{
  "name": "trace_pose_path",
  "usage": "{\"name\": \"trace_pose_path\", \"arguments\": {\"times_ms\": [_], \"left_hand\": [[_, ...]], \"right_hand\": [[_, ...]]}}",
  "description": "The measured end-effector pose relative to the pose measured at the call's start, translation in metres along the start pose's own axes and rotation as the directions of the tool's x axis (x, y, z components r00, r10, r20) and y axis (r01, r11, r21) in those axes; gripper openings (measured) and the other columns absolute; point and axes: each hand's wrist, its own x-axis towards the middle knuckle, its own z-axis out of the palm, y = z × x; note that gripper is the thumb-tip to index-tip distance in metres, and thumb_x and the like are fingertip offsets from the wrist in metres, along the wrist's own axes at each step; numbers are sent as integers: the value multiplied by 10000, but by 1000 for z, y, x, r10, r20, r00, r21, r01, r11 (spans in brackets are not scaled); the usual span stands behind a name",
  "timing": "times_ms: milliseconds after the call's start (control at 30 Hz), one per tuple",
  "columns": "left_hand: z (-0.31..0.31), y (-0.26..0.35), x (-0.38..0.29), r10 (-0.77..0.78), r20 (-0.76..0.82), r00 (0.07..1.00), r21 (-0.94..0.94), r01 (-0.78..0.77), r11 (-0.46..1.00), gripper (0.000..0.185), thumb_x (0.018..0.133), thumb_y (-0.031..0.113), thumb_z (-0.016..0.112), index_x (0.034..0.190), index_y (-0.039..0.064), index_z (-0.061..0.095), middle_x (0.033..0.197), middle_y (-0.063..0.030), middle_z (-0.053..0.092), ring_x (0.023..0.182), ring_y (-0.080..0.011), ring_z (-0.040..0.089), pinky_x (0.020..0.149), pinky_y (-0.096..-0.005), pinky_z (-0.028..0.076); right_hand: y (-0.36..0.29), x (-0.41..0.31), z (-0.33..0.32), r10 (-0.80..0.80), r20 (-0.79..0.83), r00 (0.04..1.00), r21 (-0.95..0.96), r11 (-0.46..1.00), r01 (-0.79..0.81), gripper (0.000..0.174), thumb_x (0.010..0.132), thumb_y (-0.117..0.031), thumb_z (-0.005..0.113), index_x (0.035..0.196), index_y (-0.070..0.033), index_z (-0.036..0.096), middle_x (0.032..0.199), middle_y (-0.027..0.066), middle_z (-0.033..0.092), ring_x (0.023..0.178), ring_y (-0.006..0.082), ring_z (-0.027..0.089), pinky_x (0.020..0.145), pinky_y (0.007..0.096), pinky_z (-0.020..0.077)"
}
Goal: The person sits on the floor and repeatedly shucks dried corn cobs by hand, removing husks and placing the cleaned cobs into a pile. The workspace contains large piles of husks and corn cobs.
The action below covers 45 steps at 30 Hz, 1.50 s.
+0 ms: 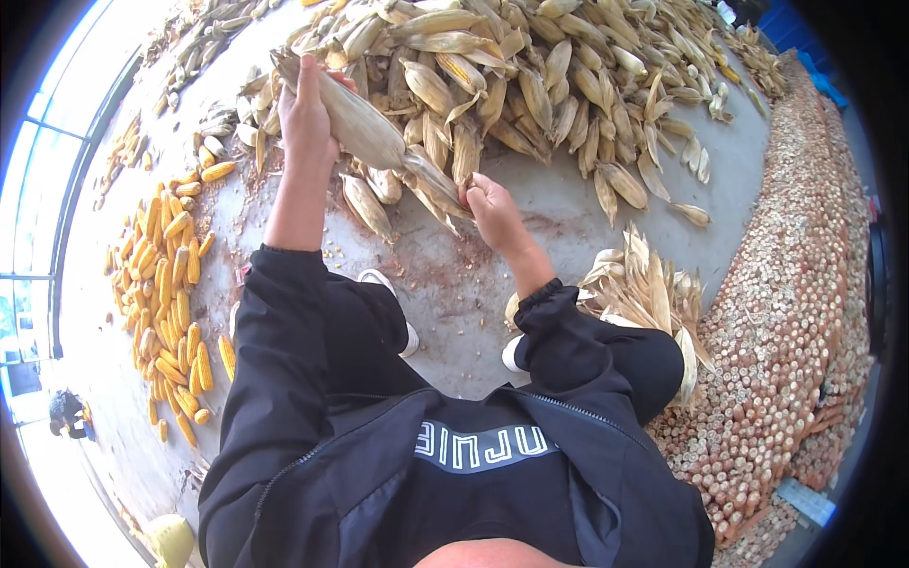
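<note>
An ear of corn in its dry husk (366,131) is held up between my two hands, slanting down from upper left to lower right. My left hand (307,117) wraps around its upper part, thumb laid along the husk. At the lower end, my right hand (490,209) pinches the twisted tail of husk leaves. The kernels of this ear are hidden by the husk. Just beyond my hands lies a big heap of unhusked corn (525,85), where one ear (461,71) shows yellow kernels through its split husk.
Husked yellow cobs (170,305) lie piled on the concrete floor (440,312) at my left. Loose stripped husks (650,284) sit by my right knee. A long stack of bare corncobs (774,312) curves along the right. A pale green sack (169,541) stands at lower left.
</note>
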Motion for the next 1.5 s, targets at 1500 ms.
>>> {"name": "trace_pose_path", "arguments": {"times_ms": [1500], "left_hand": [[53,-47,-45,-93,392,915,403,-80,912,282,924,221,489,1049,-9,594,896,-40,576,794,-107,484,746,-262,410]], "right_hand": [[-46,1,13,-267,-355,896,-552,833,30,797,626,-308,842,1266,-138,399,1102,159,509,961,367,569,791,435,482]]}}
